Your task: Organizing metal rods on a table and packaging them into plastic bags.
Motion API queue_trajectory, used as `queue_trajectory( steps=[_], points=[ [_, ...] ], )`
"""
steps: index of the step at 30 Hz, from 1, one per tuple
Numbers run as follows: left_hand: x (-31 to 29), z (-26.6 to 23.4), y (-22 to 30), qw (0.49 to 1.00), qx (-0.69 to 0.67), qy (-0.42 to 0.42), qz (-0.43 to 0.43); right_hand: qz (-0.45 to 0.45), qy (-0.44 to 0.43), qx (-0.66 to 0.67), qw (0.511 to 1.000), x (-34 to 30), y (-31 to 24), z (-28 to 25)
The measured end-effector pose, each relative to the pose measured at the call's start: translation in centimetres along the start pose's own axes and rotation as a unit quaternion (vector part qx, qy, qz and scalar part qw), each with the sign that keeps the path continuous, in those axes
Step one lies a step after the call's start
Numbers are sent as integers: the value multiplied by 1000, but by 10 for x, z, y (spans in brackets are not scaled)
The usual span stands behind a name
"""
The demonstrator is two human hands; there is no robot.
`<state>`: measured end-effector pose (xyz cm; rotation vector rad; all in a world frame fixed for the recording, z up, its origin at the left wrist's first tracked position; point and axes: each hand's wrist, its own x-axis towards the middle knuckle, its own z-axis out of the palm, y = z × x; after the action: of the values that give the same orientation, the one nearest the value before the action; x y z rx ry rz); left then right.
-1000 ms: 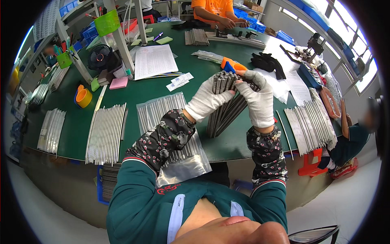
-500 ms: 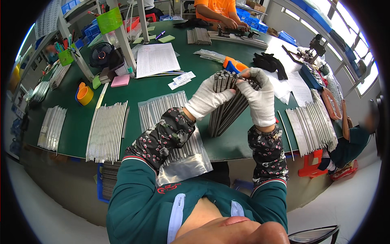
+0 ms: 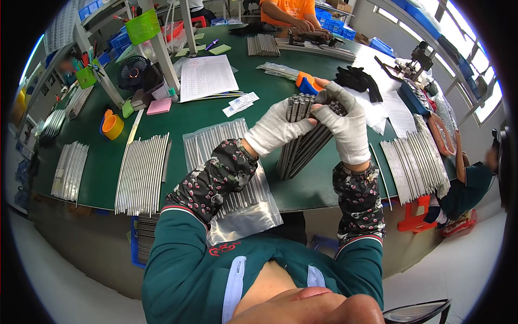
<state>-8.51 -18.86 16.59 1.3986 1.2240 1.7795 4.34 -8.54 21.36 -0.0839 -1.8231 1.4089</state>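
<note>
A thick bundle of metal rods [image 3: 303, 151] stands on end on the green table, its upper part spread into two groups between my gloved hands. My left hand [image 3: 276, 129], in a white glove with bare fingertips, is closed round the left group near its top. On the right group, my right hand [image 3: 345, 121] is closed with thumb and fingers near the rod ends; some of the rods are hidden behind it. Left of the bundle lies a clear plastic bag [image 3: 245, 218] with a row of rods in it, partly under my left forearm.
More rods lie in rows at the left [image 3: 141, 175] and right [image 3: 413, 167]. Behind the bundle are an orange and blue tape dispenser [image 3: 308, 83] and black gloves [image 3: 359, 83]. A printed sheet [image 3: 208, 80] lies farther back. Across the table works a person in orange [image 3: 288, 13].
My right hand has shifted slightly at the tops of the rods, its index finger lifted higher. My left hand has moved a little right and still grips its group.
</note>
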Motion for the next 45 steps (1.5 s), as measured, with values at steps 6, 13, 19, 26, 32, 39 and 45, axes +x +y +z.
queue_trajectory(
  steps=[6, 13, 19, 26, 32, 39, 45],
  points=[
    [-1, 4, 1, 999, 14, -5, 30, -15, -8, -22, 1000, 1, 7, -6],
    [-1, -4, 7, 991, 132, -17, 10, -18, -1, -51, 999, 2, 8, -10],
    [-1, 3, 5, 993, 93, -18, 65, -70, -37, -75, 994, 2, 4, -6],
    [-2, 0, 3, 990, 124, -9, 64, -59, -31, -51, 997, 1, 6, -1],
    [-3, -1, 2, 991, 116, 8, 67, -30, -23, -50, 998, 1, 6, -2],
    [-6, -4, 5, 992, 112, 3, 54, -33, -25, -45, 998, 1, 7, 0],
    [-9, -4, 6, 995, 94, -3, 43, -31, -33, -32, 998, -2, 1, 2]
  ],
)
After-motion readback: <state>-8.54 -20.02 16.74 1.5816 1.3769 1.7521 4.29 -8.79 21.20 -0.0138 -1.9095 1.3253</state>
